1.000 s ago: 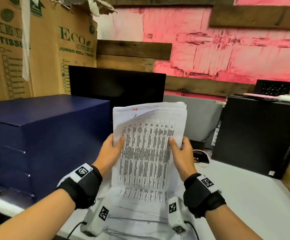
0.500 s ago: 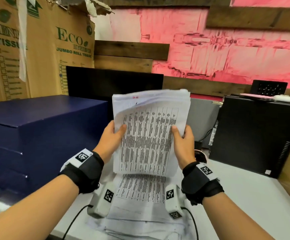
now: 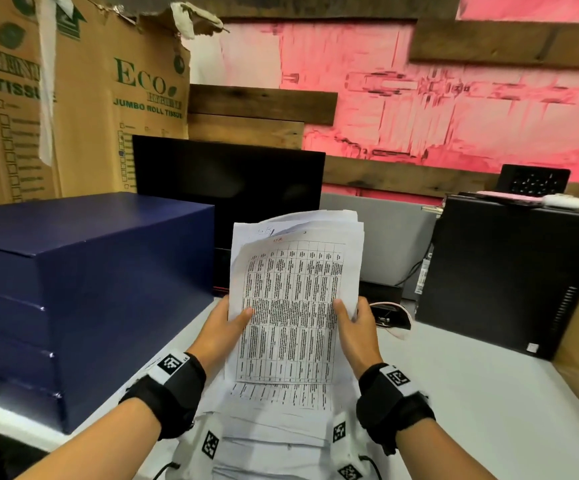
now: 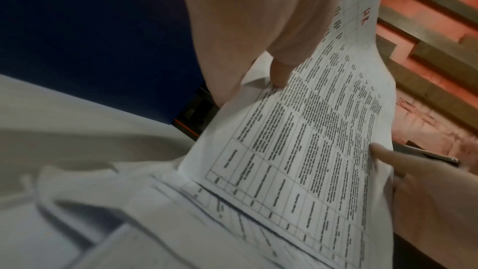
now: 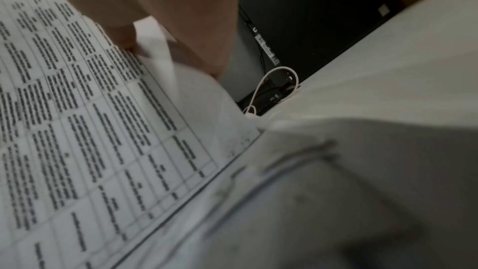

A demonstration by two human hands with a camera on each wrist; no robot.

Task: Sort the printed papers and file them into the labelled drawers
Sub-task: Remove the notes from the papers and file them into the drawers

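Sorting is under way: the left hand and right hand each pinch a side of the thick sheaf of white printed table sheets, held upright above the desk. The dark blue cardboard drawer cabinet sits at nine o'clock, all drawers apparently closed. Next, probably, read the red "HR" mark on the front sheet and pull open the matching drawer.

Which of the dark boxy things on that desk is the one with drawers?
The navy blue cabinet at the left: its front shows stacked drawers with finger holes. The black computer tower at the right has none.
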